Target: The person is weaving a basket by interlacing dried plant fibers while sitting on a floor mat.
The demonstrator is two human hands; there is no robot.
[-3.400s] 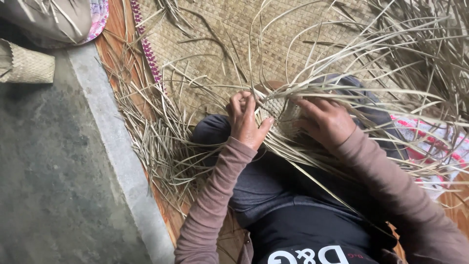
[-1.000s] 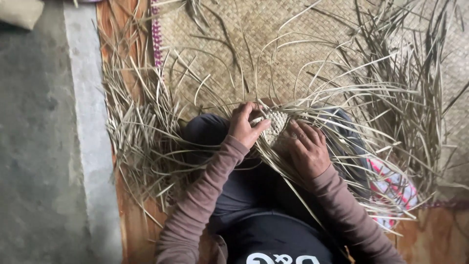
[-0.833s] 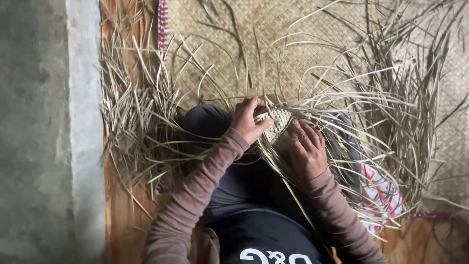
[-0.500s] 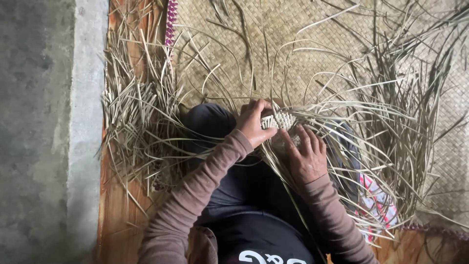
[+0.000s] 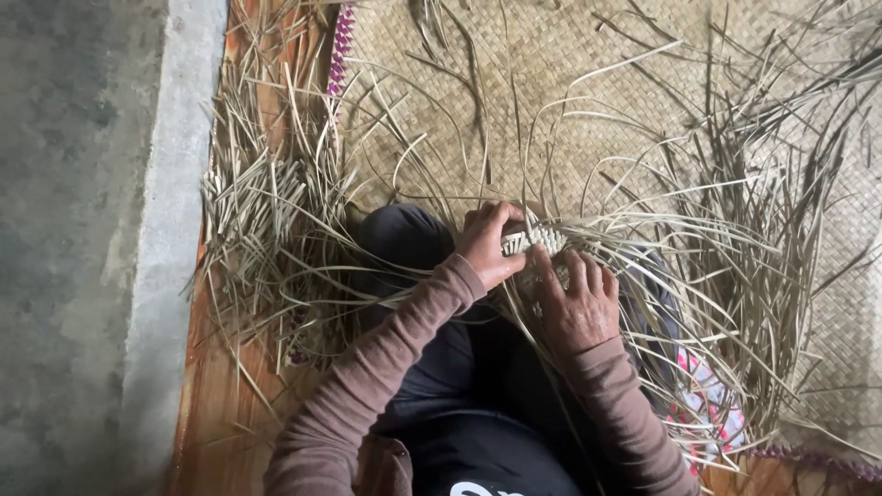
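The person sits on a mat (image 5: 588,83), bent over a small woven patch (image 5: 535,241) of pale strips held above the lap. The left hand (image 5: 490,243) curls around the near edge of the patch, thumb and fingers pinched on it. The right hand (image 5: 577,298) lies just beside it, almost touching, palm down with fingers spread flat over the patch and the strips under them; whether it grips any strip I cannot tell. The two hands are close together, the patch between and partly beneath them.

Loose strips (image 5: 698,248) fan out from the patch in long arcs, most sweeping away to the right of the right hand and curving back toward the person. To the left of the left hand lies a thicker bundle of cut strips (image 5: 253,207), their ends bunched together on the orange floor (image 5: 220,404). Further left runs a grey kerb (image 5: 170,230). Brown sleeves (image 5: 386,358) cover both forearms to the wrist. Below the right hand, under the strips, a pink patterned cloth (image 5: 703,386) shows by the knee.
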